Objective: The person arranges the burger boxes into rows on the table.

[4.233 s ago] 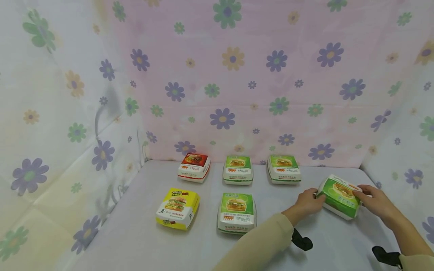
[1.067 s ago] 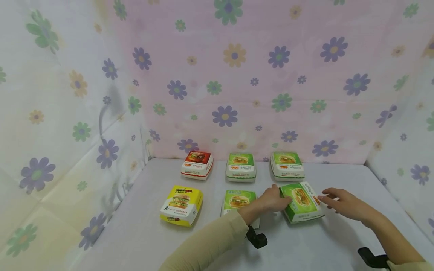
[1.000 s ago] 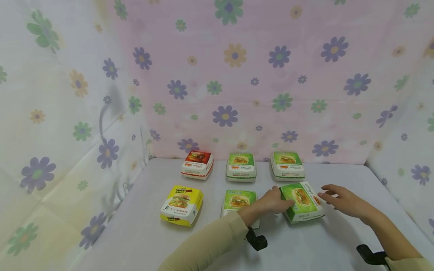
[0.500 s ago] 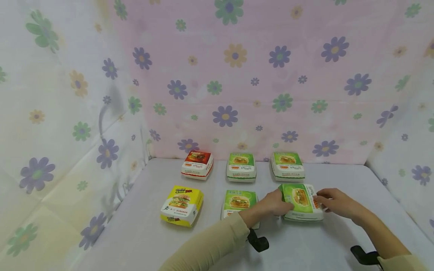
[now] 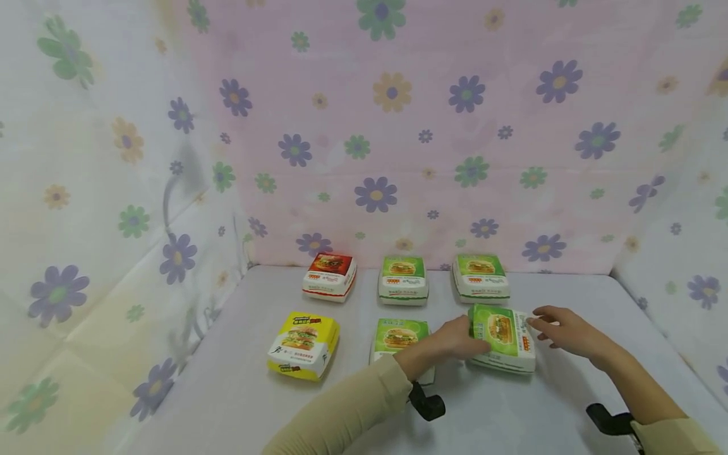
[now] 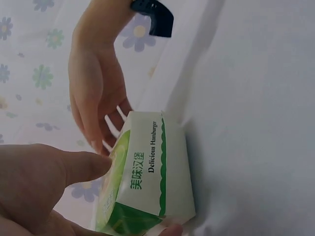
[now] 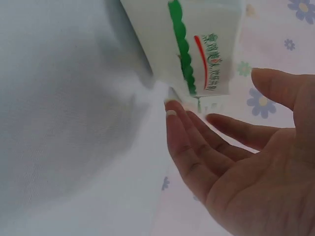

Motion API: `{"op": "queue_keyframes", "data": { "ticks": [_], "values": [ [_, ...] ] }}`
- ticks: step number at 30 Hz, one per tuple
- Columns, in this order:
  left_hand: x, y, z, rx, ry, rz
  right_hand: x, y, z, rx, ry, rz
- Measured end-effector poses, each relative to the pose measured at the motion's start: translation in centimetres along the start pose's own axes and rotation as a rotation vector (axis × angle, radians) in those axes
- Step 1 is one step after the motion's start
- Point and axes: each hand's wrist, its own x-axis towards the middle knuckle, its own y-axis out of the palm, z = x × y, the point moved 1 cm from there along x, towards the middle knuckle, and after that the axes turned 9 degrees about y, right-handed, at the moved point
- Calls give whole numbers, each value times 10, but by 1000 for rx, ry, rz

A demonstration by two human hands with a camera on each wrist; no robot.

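Note:
A green-and-white burger box (image 5: 500, 335) is at the right of the front row in the head view, its lid turned sideways. My left hand (image 5: 459, 338) grips its left side, with the thumb on the lid in the left wrist view. Beside the box's right side is my right hand (image 5: 569, 328), fingers loosely bent and holding nothing. In the right wrist view the right hand's fingertips (image 7: 172, 110) lie close below a corner of the box. My left forearm partly covers another green burger box (image 5: 398, 335).
A yellow burger box (image 5: 304, 344) stands front left on the white table (image 5: 216, 392). Behind are a red burger box (image 5: 330, 276) and two green ones, a middle box (image 5: 402, 278) and a right box (image 5: 480, 278). Flowered cloth (image 5: 341, 114) encloses the back and sides.
The held box has come left from the far right and turned. My right hand gripped it at first, touched it again half a second ago, and is now slightly apart from it.

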Motion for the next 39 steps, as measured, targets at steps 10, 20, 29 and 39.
{"op": "queue_keyframes", "data": {
  "ticks": [10, 20, 29, 39],
  "values": [
    [0, 2, 0, 36, 28, 27, 6, 7, -2, 14, 6, 23],
    [7, -15, 0, 126, -3, 49, -3, 4, 1, -35, -15, 4],
    [2, -12, -4, 88, -11, 88, 12, -3, 6, -64, -57, 10],
    [11, -10, -3, 108, -15, 16, 3, 1, 7, -37, -43, 83]
  ]
}}
